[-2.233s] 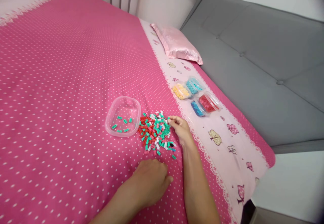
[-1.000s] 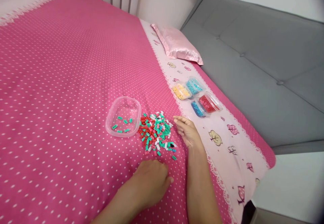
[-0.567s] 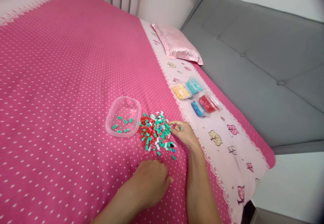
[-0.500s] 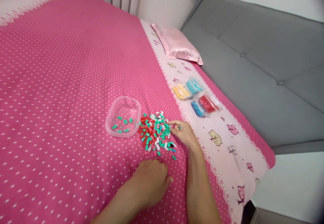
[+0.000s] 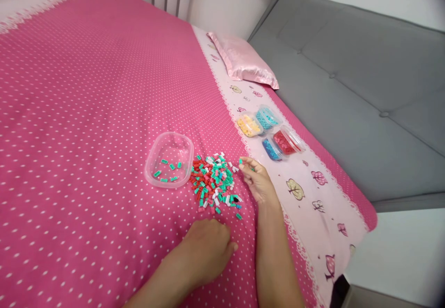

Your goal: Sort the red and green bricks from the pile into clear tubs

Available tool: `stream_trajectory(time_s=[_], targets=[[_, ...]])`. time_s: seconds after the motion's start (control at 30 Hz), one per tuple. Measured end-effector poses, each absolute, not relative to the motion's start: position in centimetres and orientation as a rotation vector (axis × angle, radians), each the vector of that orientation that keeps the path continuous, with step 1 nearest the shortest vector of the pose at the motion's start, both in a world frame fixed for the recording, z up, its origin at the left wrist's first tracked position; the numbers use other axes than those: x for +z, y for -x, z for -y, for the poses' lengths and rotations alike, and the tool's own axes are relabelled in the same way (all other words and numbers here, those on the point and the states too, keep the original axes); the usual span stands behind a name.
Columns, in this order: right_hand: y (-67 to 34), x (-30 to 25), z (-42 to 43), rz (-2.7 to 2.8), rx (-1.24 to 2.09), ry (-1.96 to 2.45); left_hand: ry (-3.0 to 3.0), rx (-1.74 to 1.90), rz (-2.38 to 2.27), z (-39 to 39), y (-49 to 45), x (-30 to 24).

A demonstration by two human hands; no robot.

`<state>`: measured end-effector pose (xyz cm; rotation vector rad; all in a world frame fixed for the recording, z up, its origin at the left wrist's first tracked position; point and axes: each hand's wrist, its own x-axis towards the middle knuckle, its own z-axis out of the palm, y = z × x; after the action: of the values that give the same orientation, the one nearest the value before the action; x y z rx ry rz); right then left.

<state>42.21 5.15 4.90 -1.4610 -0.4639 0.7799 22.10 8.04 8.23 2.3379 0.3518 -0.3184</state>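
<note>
A pile of small toy bricks (image 5: 212, 182) in green, red, white and pink lies on the bed. Just right of it, my right hand (image 5: 256, 178) is raised, with a green brick (image 5: 240, 161) pinched at its fingertips. Another bit of green shows within the curled fingers. My left hand (image 5: 210, 247) rests on the sheet in front of the pile, its fingers curled under; whatever may be in them is hidden. Touching the pile's left side is a clear plastic tub (image 5: 149, 174) with several green bricks (image 5: 172, 166) spread over its bottom.
Beyond my right hand stand clear tubs of yellow bricks (image 5: 249, 125), turquoise bricks (image 5: 267, 118), red bricks (image 5: 285, 142) and blue bricks (image 5: 271, 149). A pink pillow (image 5: 243, 60) lies farther back, beside the grey padded headboard (image 5: 340, 85). A pink dotted sheet (image 5: 104, 94) covers the bed.
My right hand has drawn back a little from the pile's right edge and turned upward, lifting a green brick. My left hand and the tub stay where they were.
</note>
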Motion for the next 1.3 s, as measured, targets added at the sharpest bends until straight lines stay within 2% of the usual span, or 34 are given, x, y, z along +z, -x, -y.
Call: stream_trajectory(time_s=[0.27,0.63,0.83,1.13,1.3], targets=[[-42.7,5.6,-5.4,0.102,1.0,0.882,-2.357,-0.324,-0.346,-8.0,-22.2,8.2],[-43.0,5.8,-5.3,0.081,1.014,0.714,-2.347,-0.323,-0.355,-7.9,-22.3,8.1],[-42.7,5.7,-5.3,0.12,0.995,0.902,-2.349,-0.335,-0.35,-8.0,-22.2,8.4],[-41.8,4.9,-5.0,0.563,0.829,1.71,-2.347,-0.321,-0.352,-8.0,-22.3,8.5],[-41.8,4.3,-5.1,0.729,0.786,1.793,-2.366,-0.339,-0.347,-8.1,-22.2,8.7]])
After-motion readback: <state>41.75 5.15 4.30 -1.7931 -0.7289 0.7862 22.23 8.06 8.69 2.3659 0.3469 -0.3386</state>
